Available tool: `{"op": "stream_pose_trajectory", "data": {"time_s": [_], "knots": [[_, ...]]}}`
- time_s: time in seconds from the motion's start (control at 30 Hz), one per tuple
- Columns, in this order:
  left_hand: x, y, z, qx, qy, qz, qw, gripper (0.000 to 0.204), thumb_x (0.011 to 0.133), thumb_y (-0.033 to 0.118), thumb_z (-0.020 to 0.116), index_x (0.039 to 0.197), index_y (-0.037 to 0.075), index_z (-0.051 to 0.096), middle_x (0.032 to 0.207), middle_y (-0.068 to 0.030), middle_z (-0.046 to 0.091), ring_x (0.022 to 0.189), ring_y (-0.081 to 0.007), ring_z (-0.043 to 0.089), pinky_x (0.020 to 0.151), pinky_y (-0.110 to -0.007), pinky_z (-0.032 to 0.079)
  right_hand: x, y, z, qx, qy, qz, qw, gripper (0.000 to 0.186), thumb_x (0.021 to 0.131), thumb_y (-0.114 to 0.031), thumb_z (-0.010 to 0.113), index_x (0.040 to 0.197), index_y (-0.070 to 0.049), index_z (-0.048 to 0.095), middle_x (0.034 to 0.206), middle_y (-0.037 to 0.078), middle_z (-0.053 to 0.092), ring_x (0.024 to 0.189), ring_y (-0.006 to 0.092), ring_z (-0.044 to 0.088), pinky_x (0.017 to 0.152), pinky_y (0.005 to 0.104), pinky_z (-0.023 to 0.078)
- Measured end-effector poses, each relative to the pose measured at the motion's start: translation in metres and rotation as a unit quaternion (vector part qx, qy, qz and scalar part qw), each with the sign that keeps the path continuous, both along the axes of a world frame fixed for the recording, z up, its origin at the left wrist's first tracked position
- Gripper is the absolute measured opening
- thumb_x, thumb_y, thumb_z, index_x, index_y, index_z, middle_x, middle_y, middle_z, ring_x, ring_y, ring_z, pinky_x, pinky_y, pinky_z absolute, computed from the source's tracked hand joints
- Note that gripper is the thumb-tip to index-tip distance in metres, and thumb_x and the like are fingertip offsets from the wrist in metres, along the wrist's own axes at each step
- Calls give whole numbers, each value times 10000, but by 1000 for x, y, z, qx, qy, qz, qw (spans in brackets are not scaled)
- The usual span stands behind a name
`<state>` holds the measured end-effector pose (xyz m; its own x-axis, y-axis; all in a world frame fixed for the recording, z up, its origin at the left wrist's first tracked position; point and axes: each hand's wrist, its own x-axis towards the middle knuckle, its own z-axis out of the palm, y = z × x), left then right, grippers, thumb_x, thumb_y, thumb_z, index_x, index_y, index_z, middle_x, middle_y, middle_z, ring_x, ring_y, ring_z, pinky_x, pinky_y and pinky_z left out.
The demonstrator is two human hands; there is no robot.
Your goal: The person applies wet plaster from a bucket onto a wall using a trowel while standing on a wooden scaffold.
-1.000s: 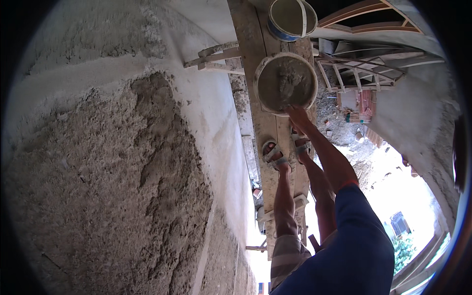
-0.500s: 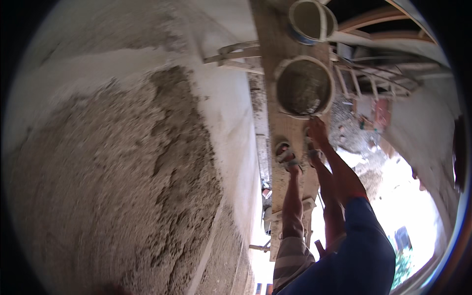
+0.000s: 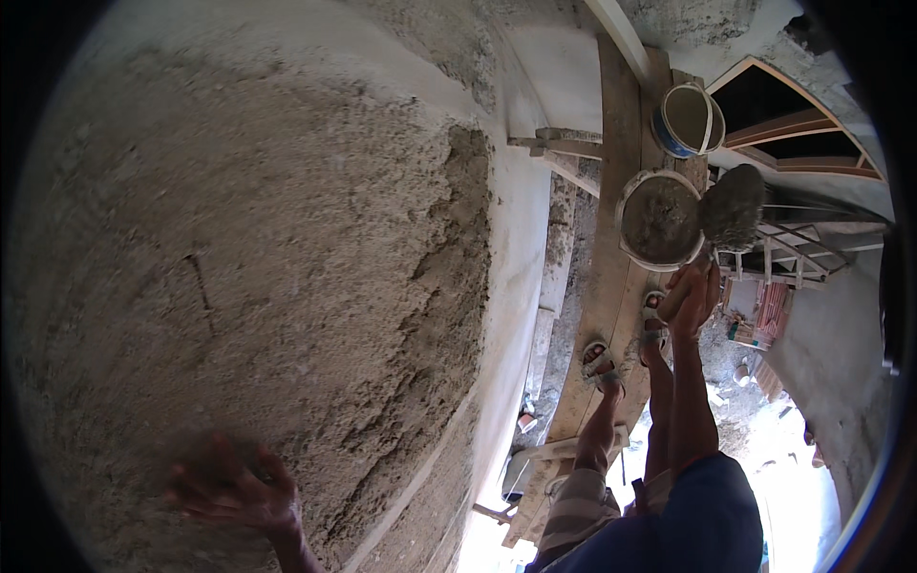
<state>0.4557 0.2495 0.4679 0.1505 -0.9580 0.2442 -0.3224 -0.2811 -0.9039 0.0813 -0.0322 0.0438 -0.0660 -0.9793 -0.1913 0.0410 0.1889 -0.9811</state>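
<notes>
Planks (image 3: 621, 115) run alongside a rough, patchy wall (image 3: 315, 286) and bear a mortar bucket (image 3: 622, 220); beside it your right hand (image 3: 695, 298) grips a loaded trowel (image 3: 734, 208), your left hand (image 3: 234, 492) spread near the wall.

- We stand on long wooden planks (image 3: 613, 298) laid side by side
- Directly on them we see a round bucket (image 3: 622, 216) of grey-brown mortar (image 3: 659, 222)
- Just beyond it stands our blue-sided bucket (image 3: 666, 137)
- Our sandalled feet (image 3: 599, 362) rest nearer us

A brown wooden frame (image 3: 783, 132) shows upper right; slatted timber (image 3: 767, 258) lies near a reddish stack (image 3: 772, 307).
</notes>
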Motion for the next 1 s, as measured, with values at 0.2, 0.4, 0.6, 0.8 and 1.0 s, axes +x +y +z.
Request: {"op": "stream_pose_trajectory", "data": {"time_s": [0.2, 0.4, 0.6, 0.8, 1.0], "knots": [[5, 9, -3, 2, 3, 6, 1000, 565, 991, 569, 366, 1451, 260, 478, 1575, -216, 271, 1462, -480, 177, 1172, -636, 133, 139, -3, -1, -113, 252, -73, 958, 207, 970, -163, 529, 1117, -19, 546, 759, 74, 605, 611, 155, 586, 504, 313, 461], [5, 7, -6, 9, -20, -9, 1000, 591, 994, 597, 322, 1431, 246, 507, 1562, -200, 312, 1459, -463, 204, 1164, -629, 162, 326, 84, 55, -138, 201, 268, 932, 399, 954, -141, 541, 1335, -32, 493, 997, 193, 606, 864, 315, 629, 681, 442, 547], [3, 4, -2, 11, -15, -17, 1000, 609, 993, 619, 302, 1413, 246, 537, 1563, -185, 317, 1460, -447, 217, 1146, -632, 188, 284, 149, 87, -47, 46, 313, 948, 434, 938, -76, 585, 1351, 5, 480, 1152, 212, 622, 894, 304, 687, 660, 395, 618], [6, 7, -8, 0, 5, -57, 998, 586, 989, 599, 365, 1425, 239, 517, 1548, -202, 335, 1439, -470, 249, 1124, -655, 197, 65, 83, -13, 205, 261, 354, 874, 345, 962, -186, 537, 1268, -25, 542, 1221, 196, 625, 1121, 357, 609, 919, 452, 506], [3, 4, -4, 40, -2, -59, 997, 610, 966, 626, 409, 1400, 208, 508, 1517, -259, 342, 1408, -505, 275, 1070, -700, 238, -144, -10, -143, 46, 507, 208, 835, 278, 970, -258, 496, 1181, -84, 547, 990, 227, 698, 865, 419, 691, 742, 550, 533]]}}
